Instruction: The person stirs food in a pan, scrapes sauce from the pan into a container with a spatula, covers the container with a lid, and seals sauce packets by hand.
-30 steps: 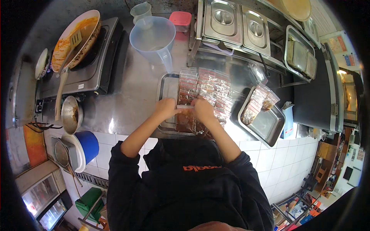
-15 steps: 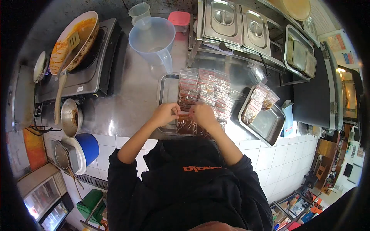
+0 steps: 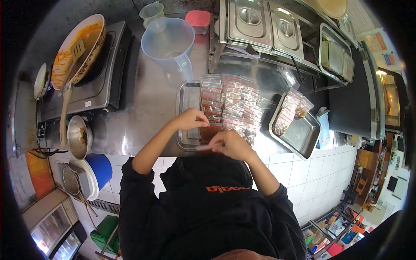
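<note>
Neatly, brown-filled plastic bags (image 3: 234, 104) overlap inside the left metal tray (image 3: 188, 97).

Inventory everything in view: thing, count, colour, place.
Stove: 1, black-silver, left
Large pan: 1, pale with orange residue, on stove
Spatula: 1, tan, in large pan
Small pan: 1, silver, by stove front
Large jug: 1, clear, behind left tray
Small jug: 1, clear, behind large jug
Tub: 1, pink lid, right of jugs
Lidded pans: 2, silver, back rack
Left tray: 1, silver, near hands
Packets: many, clear with red lines, on both trays
Right tray: 1, silver, right
Box: 1, light blue, beside right tray
Bucket: 1, blue, lower left
Strainer: 1, grey, beside bucket
Clutter: uncounted, mixed, lower right
Sleeves: 2, black, on arms
Left hand: 1, bare, at packets
Right hand: 1, bare, holding blurred pale strip
</note>
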